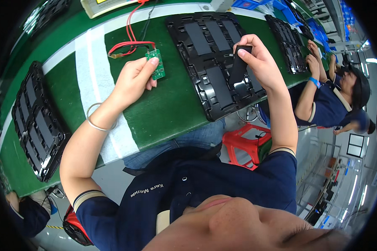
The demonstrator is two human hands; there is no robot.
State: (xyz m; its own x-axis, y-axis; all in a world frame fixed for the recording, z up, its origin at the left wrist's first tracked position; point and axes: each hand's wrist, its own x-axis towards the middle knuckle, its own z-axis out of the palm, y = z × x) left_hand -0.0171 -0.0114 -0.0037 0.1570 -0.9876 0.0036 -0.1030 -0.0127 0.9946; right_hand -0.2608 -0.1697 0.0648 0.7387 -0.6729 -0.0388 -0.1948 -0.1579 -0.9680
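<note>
My left hand (136,79) pinches a small green circuit board (158,67) between thumb and fingers above the green bench. Red and black wires (132,43) run from the board's upper end toward the back. Over the right part of a black plastic tray (203,62), my right hand (255,58) grips a flat dark-grey rectangular piece (239,69), thumb on its upper end. Similar grey flat pieces (219,85) lie in the tray's slots. The lower end of the held piece is just over the tray; I cannot tell whether it touches.
Another black tray (37,125) lies at the left, and a further one (287,44) at the right, near a co-worker (326,96). A pale instrument (107,6) stands at the back. White tape (92,71) crosses the green bench (155,121). A red stool (243,144) stands below.
</note>
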